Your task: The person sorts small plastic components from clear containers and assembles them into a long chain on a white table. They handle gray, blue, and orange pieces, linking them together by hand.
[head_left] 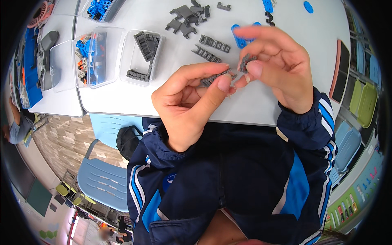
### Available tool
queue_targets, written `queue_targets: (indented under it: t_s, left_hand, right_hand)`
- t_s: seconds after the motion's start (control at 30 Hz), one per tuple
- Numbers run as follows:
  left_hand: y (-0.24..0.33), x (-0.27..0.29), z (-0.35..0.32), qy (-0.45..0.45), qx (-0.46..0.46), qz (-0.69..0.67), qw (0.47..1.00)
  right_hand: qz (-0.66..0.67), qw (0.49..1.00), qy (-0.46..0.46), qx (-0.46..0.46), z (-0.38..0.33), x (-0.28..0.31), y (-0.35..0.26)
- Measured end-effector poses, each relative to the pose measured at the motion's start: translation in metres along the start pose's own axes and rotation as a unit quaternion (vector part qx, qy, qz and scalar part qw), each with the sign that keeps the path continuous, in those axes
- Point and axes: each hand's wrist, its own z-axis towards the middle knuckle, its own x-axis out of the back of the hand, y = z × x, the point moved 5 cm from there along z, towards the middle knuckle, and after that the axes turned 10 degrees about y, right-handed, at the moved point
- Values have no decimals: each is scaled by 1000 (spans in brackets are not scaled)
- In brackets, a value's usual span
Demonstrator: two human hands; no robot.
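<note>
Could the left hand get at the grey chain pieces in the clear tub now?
Probably yes: the grey chain pieces lie in a seemingly uncovered tub near the left hand, with nothing visible between. That hand holds a grey strip, though, so it may need freeing first.

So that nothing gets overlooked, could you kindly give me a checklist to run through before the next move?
1. Left hand grips dark grey plastic linked strip: ok, pinched.
2. Right hand grips small dark grey plastic linked piece: ok, at the fingertips.
3. Strip and piece joined: cannot tell, ends partly hidden.
4. White tabletop beyond the hands free of parts: not ok, two dark grey plastic chain sections lie there.
5. Clear rectangular plastic box contains dark grey plastic chain parts: ok, visible inside.
</note>
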Motion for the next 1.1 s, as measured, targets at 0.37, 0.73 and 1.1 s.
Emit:
queue_targets:
  t_s: [0.37,0.73,1.1]
  left_hand:
    - [2,-2,0,29,-5,35,999]
    - [2,-1,-1,40,-15,58,997]
    - [3,0,-2,14,-55,76,996]
  right_hand:
    - [-60,998,-24,21,-1,0,2]
    - [-79,996,-10,30,-1,1,2]
    - [-103,993,-29,55,0,2,0]
